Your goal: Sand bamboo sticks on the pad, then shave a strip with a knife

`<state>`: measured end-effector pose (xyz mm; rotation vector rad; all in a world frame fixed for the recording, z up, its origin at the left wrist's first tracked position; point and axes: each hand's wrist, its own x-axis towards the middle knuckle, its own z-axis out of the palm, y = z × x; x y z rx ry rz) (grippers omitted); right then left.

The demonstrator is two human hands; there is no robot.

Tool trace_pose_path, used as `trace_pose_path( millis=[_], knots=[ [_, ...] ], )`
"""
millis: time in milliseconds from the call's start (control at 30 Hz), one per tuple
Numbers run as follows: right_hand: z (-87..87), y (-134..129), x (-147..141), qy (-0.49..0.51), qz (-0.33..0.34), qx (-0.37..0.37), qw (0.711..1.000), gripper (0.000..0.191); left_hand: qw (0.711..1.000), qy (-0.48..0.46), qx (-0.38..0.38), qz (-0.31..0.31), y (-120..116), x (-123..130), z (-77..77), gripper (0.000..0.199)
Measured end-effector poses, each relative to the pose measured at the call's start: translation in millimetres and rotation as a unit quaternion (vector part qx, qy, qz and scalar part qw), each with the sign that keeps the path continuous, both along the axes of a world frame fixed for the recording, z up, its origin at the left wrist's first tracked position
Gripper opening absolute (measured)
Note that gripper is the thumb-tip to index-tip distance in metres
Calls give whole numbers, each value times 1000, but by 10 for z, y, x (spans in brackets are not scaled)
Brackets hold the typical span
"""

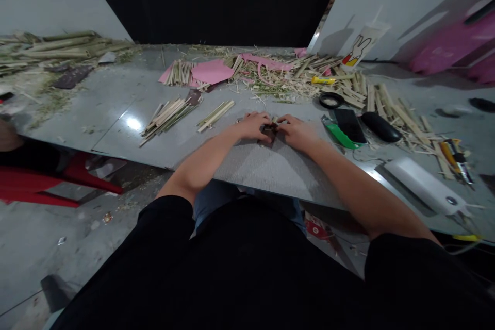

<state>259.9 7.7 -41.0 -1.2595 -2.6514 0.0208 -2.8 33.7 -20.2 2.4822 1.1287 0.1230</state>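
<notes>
A small dark brown piece (268,136) lies on the grey table in front of me, between my two hands. My left hand (255,126) curls over its left side, thumb and fingers bent against it. On the other side, my right hand (294,131) has its fingertips pinched at the upper right edge of the piece. What exactly the fingertips grip is too small to tell. Left of my hands lie a few thin pale sticks (216,115) and a larger bundle of sticks (169,117).
Shavings and pink paper (212,71) lie along the back. A black tape ring (331,100), a black mouse-shaped object (381,127), a green item (341,135) and a white power device (425,185) are on the right. Another person's arm (27,152) shows at far left.
</notes>
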Motion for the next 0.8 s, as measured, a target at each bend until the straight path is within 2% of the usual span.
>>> trace_pose_path(
  millis=[167, 333, 567, 733, 800],
  knots=[
    [-11, -26, -28, -6, 29, -13, 999, 35, 1000, 7, 9, 14, 0, 14, -7, 79],
    [27, 60, 20, -5, -9, -3, 1000, 38, 1000, 8, 8, 23, 3, 17, -32, 86],
    [24, -6, -58, -13, 28, -24, 999, 34, 1000, -3, 13, 13, -3, 4, -12, 74],
    [65, 28, 68, -6, -21, -15, 1000, 34, 1000, -7, 12, 23, 4, -5, -24, 78],
    [51, 16, 114, -4, -17, -18, 1000, 33, 1000, -2, 12, 27, 4, 1, -30, 78]
  ],
)
